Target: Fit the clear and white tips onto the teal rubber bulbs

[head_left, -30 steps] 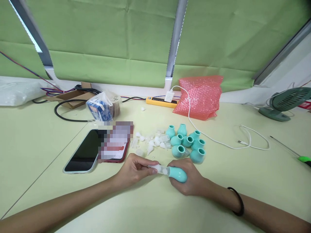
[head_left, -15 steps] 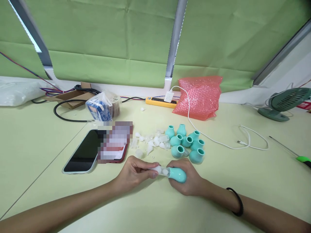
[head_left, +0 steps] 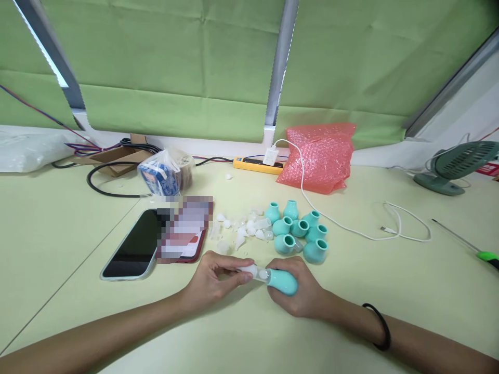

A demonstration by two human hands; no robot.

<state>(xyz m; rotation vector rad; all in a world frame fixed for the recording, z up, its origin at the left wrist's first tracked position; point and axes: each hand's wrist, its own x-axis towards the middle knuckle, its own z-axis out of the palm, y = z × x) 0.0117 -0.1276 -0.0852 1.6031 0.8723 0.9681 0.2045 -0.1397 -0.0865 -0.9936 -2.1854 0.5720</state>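
My right hand [head_left: 298, 291] is wrapped round a teal squeeze bulb [head_left: 284, 281], its neck pointing left. Out of that neck runs a clear plastic tube [head_left: 263, 274] with a whitish tip [head_left: 249, 269]. Between thumb and fingers, my left hand [head_left: 216, 278] pinches the whitish tip. Tube and bulb are joined in one line just above the table. Beyond my hands stands a cluster of several more teal bulbs [head_left: 300, 227], mostly with their open necks up or tilted. To their left lies a loose pile of small white and clear plastic pieces [head_left: 249, 226].
Two phones, a dark-screened one [head_left: 134, 244] and a red-edged one [head_left: 187, 234], lie at left. Behind are a wrapped blue packet [head_left: 159, 174], a yellow power strip [head_left: 253, 165] and pink bubble wrap [head_left: 319, 158]. Rightward are a white cable [head_left: 362, 236], a screwdriver [head_left: 487, 255] and a fan [head_left: 444, 169].
Both hands have shifted very slightly left with the joined bulb and tube, which tilts a little more. The grips look the same.
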